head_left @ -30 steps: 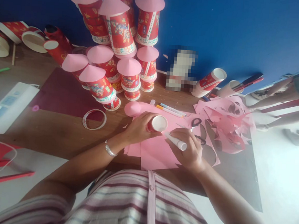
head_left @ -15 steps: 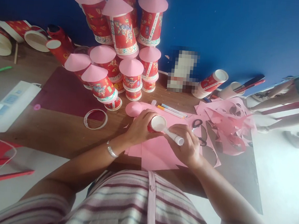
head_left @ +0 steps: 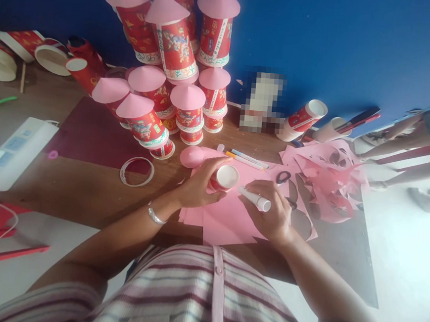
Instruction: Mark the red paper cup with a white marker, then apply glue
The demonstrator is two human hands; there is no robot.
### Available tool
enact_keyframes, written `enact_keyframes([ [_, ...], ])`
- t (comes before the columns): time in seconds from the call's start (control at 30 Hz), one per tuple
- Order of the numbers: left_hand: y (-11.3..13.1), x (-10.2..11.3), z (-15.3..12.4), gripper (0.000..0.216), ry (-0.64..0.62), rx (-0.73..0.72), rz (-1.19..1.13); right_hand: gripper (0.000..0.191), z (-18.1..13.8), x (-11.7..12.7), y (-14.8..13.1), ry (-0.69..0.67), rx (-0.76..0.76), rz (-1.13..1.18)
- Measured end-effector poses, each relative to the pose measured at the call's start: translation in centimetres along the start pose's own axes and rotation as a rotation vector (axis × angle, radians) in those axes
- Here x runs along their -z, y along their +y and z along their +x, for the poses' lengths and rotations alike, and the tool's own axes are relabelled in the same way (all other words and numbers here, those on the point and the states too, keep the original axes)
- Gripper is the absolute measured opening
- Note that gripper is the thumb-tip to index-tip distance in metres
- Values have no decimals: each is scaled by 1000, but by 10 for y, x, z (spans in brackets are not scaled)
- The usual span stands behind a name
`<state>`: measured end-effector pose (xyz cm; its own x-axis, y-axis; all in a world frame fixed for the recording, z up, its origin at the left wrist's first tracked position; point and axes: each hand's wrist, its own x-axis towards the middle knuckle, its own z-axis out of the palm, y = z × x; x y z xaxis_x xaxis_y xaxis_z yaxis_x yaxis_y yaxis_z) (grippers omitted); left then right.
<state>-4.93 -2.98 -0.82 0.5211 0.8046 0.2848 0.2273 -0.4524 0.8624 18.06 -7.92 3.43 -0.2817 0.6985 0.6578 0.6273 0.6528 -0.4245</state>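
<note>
My left hand (head_left: 198,184) is wrapped round a small red paper cup (head_left: 225,177) that stands upside down on a stack of pink paper sheets (head_left: 229,219). My right hand (head_left: 272,212) grips a white marker (head_left: 255,199), its tip pointing at the cup's side, just right of the cup. A pair of scissors (head_left: 285,184) lies on the pink paper beyond my right hand. Coloured pens (head_left: 243,158) and a pink paper disc (head_left: 192,156) lie just behind the cup.
A cluster of red cups with pink cone lids (head_left: 170,73) stands at the back against the blue wall. Cut pink paper scraps (head_left: 329,175) pile at the right. A white ring (head_left: 136,171) lies left of my hands. A white box (head_left: 10,152) sits far left. More cups (head_left: 302,119) lie on their sides.
My right hand moved the marker from the paper up to the cup's rim, then back down to the cup's right side. The left hand kept hold of the cup.
</note>
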Motion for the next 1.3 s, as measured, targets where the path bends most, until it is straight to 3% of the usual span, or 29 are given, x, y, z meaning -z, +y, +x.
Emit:
enact_keyframes([
  [0.23,3,0,3,57,17,17,46,35,6,-12,1,26,45,49],
  [0.63,-2,-5,2,58,140,22,172,28,12,-5,4,40,22,9],
  [1.2,-1,-5,3,57,135,35,166,17,1,-7,13,-50,-63,46],
  [1.3,0,-6,3,56,144,19,170,17,2,-5,13,-13,-82,39],
])
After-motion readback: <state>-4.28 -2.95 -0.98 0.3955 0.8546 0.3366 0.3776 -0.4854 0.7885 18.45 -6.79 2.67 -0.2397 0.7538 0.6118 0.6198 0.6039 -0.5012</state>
